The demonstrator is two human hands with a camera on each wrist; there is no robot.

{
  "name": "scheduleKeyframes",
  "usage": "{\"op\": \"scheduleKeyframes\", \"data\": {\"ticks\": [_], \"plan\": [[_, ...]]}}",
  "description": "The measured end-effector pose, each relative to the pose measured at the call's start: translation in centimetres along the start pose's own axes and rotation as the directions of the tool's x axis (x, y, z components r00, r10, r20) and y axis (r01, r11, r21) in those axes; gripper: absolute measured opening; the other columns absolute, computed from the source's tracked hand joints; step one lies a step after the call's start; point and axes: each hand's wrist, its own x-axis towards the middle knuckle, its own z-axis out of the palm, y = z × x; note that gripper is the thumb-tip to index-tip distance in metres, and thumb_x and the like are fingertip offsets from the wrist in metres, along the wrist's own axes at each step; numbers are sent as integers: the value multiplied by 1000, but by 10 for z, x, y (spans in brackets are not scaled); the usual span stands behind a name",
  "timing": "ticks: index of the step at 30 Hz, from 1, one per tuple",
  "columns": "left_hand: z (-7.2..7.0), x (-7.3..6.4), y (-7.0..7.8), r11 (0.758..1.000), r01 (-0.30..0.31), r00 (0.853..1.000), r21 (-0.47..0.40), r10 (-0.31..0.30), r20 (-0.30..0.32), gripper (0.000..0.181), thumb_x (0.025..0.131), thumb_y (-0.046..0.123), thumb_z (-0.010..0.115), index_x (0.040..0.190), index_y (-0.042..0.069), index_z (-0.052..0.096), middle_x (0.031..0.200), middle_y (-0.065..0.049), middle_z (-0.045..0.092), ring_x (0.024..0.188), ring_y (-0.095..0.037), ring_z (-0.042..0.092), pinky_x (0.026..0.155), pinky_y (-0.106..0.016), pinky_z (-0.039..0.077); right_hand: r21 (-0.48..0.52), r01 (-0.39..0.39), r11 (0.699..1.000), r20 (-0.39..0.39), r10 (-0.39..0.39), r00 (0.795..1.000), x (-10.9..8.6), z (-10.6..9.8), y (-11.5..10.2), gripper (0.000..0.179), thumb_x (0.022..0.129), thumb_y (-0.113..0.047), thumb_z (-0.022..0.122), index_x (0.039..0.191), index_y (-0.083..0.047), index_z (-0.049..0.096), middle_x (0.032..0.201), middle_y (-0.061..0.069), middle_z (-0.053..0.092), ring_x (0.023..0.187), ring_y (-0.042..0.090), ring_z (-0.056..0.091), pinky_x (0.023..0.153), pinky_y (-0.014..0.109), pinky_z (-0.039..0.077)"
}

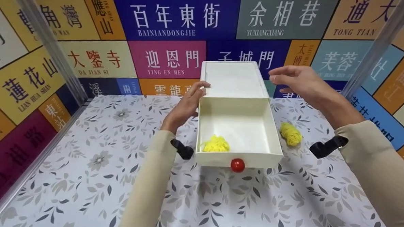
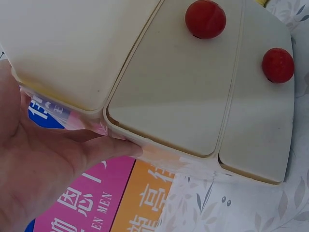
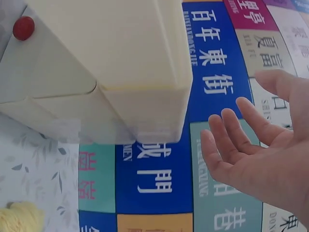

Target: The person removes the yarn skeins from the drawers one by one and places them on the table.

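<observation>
A white drawer cabinet [image 1: 230,79] stands on the patterned tabletop, its top drawer [image 1: 239,159] pulled out toward me by a red knob [image 1: 238,165]. Inside that drawer's near left corner lies a yellow yarn ball [image 1: 216,144]. My left hand [image 1: 187,104] rests against the cabinet's left side, fingertips at the upper edge; in the left wrist view the left hand [image 2: 53,159] has a digit stretched along the side wall. To the cabinet's right, my right hand [image 1: 294,78] hovers in the air, holding nothing, its fingers [image 3: 236,135] loosely bent and apart.
Right of the drawer, a skein of yellow yarn [image 1: 291,134] lies on the tabletop [image 1: 117,171]. Two lower drawers with red knobs [image 2: 205,19] are closed. Behind stands a wall of colourful signs [image 1: 175,16], with clear upright edges [image 1: 48,42] at the sides.
</observation>
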Motion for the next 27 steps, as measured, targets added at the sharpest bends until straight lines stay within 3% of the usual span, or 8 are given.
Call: {"op": "scheduleKeyframes", "data": {"ticks": [10,18,27], "plan": [[1,-1,-1,1000,-1,1000,-4,1,-2,29,109,34,29,136,31,41,136,-14,52,111,-34,64,87,-48,61,42,73,996,154,-78,985,-9,21,-21,54,102,-42,56,145,-10,50,152,10,47,138,28,47,114,48,45],[1,0,0,999,9,1000,-38,-9,-8,31,109,31,29,137,27,42,138,-16,48,111,-35,63,87,-51,61,85,-4,996,262,-18,965,-17,45,-41,47,101,-34,59,140,-8,54,147,12,52,135,26,50,111,46,48],[2,1,-1,999,2,1000,-49,-2,-5,30,109,31,29,136,27,41,131,-18,53,105,-34,65,83,-49,62,15,-35,999,379,27,925,-23,68,-48,48,99,-35,63,139,-9,56,143,14,55,135,28,51,108,46,51]]}}
